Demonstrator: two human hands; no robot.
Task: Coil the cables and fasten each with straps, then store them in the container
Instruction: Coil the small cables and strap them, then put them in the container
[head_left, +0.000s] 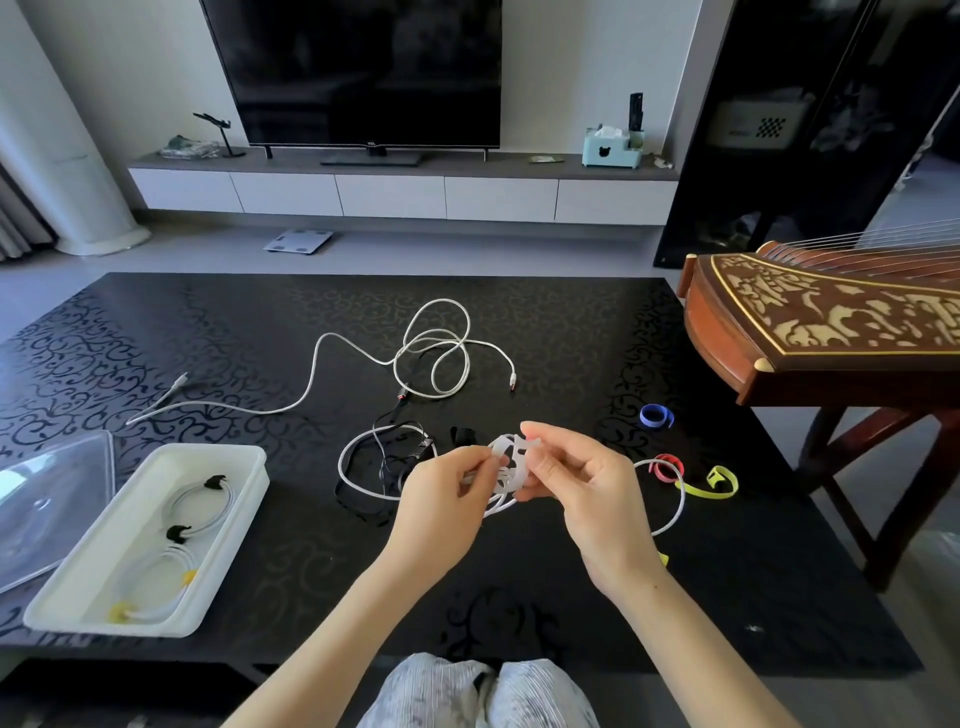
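Observation:
Above the black table, my left hand and my right hand both pinch a white strap wound around a coiled white cable. The cable's loop hangs out to the right of my right hand. A long white cable lies loose farther back. A black cable and a white cable lie tangled just left of my hands. The white container at the left holds coiled white cables tied with black and yellow straps.
Blue strap, red strap and yellow strap lie on the table to the right. A clear lid rests left of the container. A wooden zither on a stand juts in at the right.

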